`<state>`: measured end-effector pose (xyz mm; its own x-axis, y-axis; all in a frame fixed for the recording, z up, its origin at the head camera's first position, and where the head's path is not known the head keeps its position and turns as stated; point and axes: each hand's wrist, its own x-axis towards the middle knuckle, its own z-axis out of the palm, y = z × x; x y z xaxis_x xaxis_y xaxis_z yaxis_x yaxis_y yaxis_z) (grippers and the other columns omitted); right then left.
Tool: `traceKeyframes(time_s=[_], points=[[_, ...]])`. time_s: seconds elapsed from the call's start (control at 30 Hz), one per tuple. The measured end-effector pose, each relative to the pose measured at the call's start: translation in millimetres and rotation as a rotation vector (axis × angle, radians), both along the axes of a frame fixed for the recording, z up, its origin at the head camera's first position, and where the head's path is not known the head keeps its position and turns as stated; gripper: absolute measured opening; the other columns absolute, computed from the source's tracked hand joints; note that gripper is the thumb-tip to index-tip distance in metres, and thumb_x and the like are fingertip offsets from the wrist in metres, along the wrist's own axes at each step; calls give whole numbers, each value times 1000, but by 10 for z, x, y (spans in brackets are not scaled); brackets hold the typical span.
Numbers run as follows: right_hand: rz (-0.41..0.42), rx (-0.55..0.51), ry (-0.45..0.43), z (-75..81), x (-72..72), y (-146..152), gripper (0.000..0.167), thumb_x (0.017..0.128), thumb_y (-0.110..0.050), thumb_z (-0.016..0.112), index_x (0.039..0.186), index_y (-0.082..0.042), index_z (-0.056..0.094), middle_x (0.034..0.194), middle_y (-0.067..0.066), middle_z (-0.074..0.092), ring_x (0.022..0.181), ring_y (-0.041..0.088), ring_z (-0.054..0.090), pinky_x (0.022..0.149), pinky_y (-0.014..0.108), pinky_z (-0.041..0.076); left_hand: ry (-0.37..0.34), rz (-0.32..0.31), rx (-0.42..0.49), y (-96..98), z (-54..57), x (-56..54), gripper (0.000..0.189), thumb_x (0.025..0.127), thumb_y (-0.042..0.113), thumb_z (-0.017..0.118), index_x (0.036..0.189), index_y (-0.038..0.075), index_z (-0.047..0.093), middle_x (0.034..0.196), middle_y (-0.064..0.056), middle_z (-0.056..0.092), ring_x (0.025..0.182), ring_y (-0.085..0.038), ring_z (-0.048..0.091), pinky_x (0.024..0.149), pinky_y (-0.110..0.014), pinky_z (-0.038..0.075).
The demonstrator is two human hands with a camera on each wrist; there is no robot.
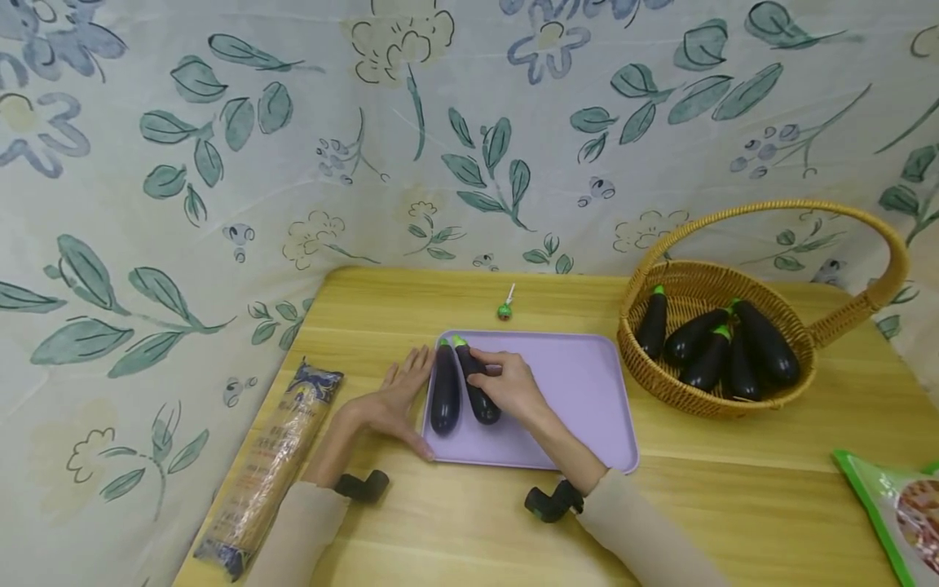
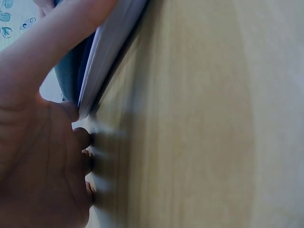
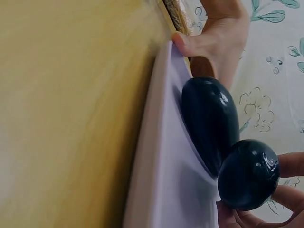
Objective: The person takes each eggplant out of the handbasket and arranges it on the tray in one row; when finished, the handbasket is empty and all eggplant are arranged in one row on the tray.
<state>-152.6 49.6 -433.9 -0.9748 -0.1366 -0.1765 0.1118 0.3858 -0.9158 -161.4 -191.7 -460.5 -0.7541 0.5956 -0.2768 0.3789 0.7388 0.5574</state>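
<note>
A lilac tray (image 1: pixel 572 399) lies on the wooden table with two dark eggplants on its left side. The left eggplant (image 1: pixel 445 395) lies lengthwise along the tray's edge. My right hand (image 1: pixel 517 391) pinches the second eggplant (image 1: pixel 484 410) beside it between thumb and fingers; its green stem end points away from me. In the right wrist view this held eggplant (image 3: pixel 249 175) shows its round end, close to the other eggplant (image 3: pixel 209 118). My left hand (image 1: pixel 389 408) is spread along the tray's left edge, its thumb at the near left corner.
A wicker basket (image 1: pixel 660 387) with a tall handle holds several eggplants at the right. A lollipop (image 1: pixel 504 311) lies behind the tray. A long clear packet (image 1: pixel 271 465) lies at the left, and a green-edged bag (image 1: pixel 910 514) at the near right. Floral cloth (image 1: pixel 411 187) hangs behind.
</note>
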Motion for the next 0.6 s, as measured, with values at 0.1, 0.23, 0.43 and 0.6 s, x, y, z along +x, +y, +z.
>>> traceKeyframes(time_s=[0.1, 0.23, 0.43, 0.6], points=[[-5, 11, 19, -51, -12, -59, 48, 90, -11, 74, 137, -12, 67, 140, 26, 63, 119, 35, 71, 88, 38, 65, -6, -1, -7, -1, 7, -3, 161, 59, 52, 99, 163, 3, -13, 170, -23, -21, 159, -40, -19, 128, -63, -11], [-5, 33, 37, -88, -5, -103, 49, 89, -11, 74, 138, -9, 66, 137, 28, 65, 116, 35, 72, 90, 39, 64, -8, 1, -9, -9, 7, -1, 161, 58, 52, 99, 163, 3, -14, 170, -24, -21, 159, -40, -20, 128, -63, -11], [28, 59, 24, -73, 15, -106, 50, 93, -15, 72, 142, -8, 63, 139, 26, 63, 120, 35, 69, 97, 44, 61, -5, 2, -5, -7, 10, 9, 161, 59, 52, 98, 163, 3, -13, 170, -24, -21, 159, -40, -19, 128, -63, -10], [55, 82, -3, -57, 38, -69, 51, 95, -17, 69, 145, -12, 60, 148, 25, 57, 127, 37, 64, 104, 50, 57, 1, 0, 1, -1, 12, 17, 161, 59, 52, 98, 163, 1, -13, 170, -25, -20, 159, -42, -18, 128, -64, -9]])
